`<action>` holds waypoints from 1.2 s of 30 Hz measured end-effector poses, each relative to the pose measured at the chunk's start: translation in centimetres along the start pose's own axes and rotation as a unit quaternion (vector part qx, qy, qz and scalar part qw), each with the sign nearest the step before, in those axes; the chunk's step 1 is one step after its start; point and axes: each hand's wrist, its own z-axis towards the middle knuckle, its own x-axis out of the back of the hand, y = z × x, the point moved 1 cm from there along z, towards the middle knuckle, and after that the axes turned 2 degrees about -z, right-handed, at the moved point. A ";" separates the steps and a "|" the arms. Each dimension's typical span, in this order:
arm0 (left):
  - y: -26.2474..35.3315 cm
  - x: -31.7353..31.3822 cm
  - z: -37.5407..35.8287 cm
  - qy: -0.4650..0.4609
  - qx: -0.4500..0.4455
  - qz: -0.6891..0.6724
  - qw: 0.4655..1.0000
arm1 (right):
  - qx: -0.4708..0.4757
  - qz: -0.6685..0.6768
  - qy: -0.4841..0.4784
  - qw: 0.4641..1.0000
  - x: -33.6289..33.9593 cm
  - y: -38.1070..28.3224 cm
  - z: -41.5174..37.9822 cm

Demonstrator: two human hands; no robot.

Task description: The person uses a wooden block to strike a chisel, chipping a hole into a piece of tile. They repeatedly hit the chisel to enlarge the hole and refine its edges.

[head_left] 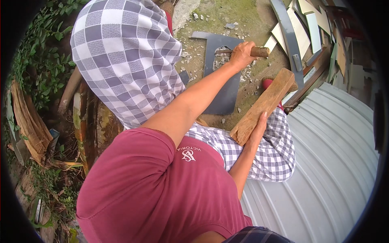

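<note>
My left hand (242, 55) is closed around the round wooden handle (260, 52) of a tool. A thin dark part of the tool (223, 51) reaches left past the fingers; its kind cannot be made out. Below it, a dark grey panel (221, 87) with a cut-out lies on the ground, with pale broken bits showing in the opening. My right hand (259, 127) grips a long rough block of wood (265, 105) near its lower end, the thumb along its side. The block slants up and right, over my checkered trouser leg (279, 150).
Corrugated metal sheeting (324, 162) spreads at the right. Boards and wood offcuts (300, 32) are piled at the upper right. Small rubble (196, 17) is scattered on the mossy ground. Green plants (40, 44) and a split trunk piece (30, 121) stand at the left.
</note>
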 end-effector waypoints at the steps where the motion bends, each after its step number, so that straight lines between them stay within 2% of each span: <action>1: 0.0 0.0 -0.1 -0.018 0.002 -0.003 1.000 | 0.003 -0.004 0.000 1.000 0.0 0.0 0.1; 11: 0.0 -0.3 -0.3 0.022 -0.027 -0.007 0.999 | -0.007 -0.017 0.009 1.000 -0.4 -0.3 -0.1; 13: -0.5 0.2 -0.7 0.035 0.057 -0.030 0.997 | -0.004 -0.020 0.007 1.000 -0.3 0.0 0.0; 17: -0.6 0.4 -0.7 0.049 0.084 -0.036 0.995 | -0.002 -0.023 0.005 1.000 -0.1 0.5 0.2; 19: 0.0 0.0 0.2 0.043 0.020 -0.045 0.998 | -0.005 -0.023 0.003 1.000 -0.1 0.5 0.2; 20: 0.2 -0.2 0.6 0.043 0.019 -0.045 0.998 | -0.006 -0.024 0.002 1.000 -0.1 0.5 0.3; 22: 0.8 -0.4 1.4 0.056 -0.076 -0.039 0.995 | -0.002 -0.028 0.003 1.000 -0.1 0.6 0.4; 26: 0.4 -0.1 2.3 0.053 -0.087 -0.046 0.994 | -0.009 -0.039 0.001 0.999 -0.1 0.4 0.2; 31: 0.3 -0.5 1.1 0.013 -0.014 -0.093 0.995 | -0.002 -0.042 0.003 0.999 -0.2 0.4 0.3; 35: 2.7 -1.5 -0.2 -0.007 -0.040 -0.081 0.996 | 0.002 -0.053 0.011 0.999 -0.2 0.3 0.3; 36: 3.4 -1.9 -0.4 -0.038 -0.034 -0.088 0.995 | 0.001 -0.047 0.013 0.999 -0.2 0.2 0.3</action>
